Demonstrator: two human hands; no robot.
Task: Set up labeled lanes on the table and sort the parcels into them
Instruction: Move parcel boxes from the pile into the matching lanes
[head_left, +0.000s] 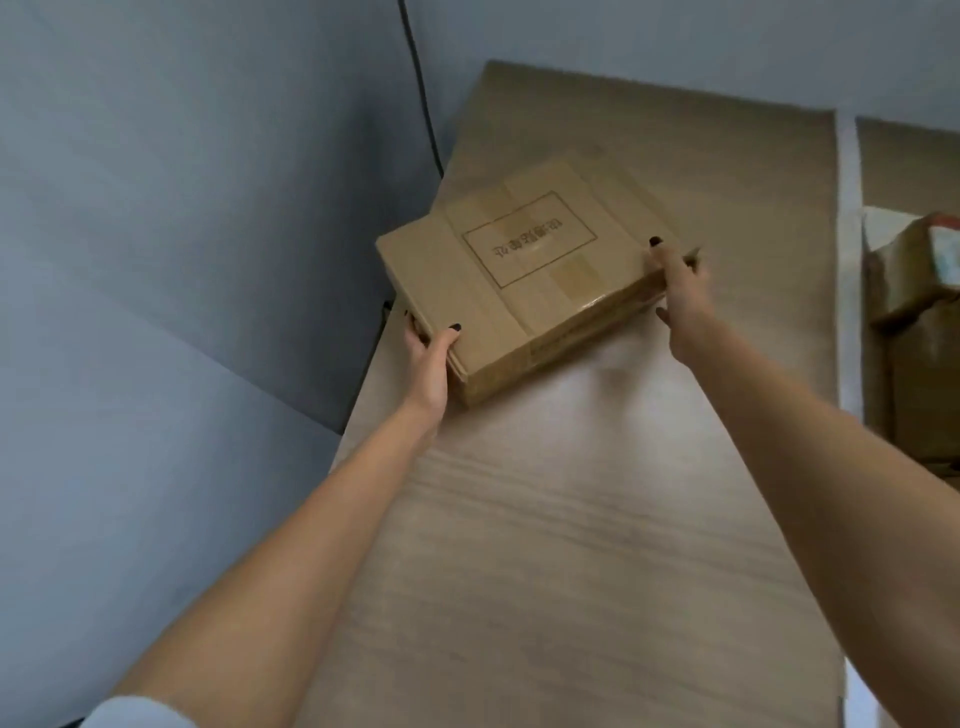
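A flat brown cardboard parcel with a printed rectangle and tape across its top lies at the far left of the light wooden table. My left hand grips its near left corner, thumb on top. My right hand grips its right corner, thumb on the top face and fingers along the side. I cannot tell whether the parcel rests on the table or hangs just above it.
A white strip runs along the table at the right. Beyond it, at the right edge, stand more brown parcels. A grey wall borders the table's left edge, with a black cable running down it.
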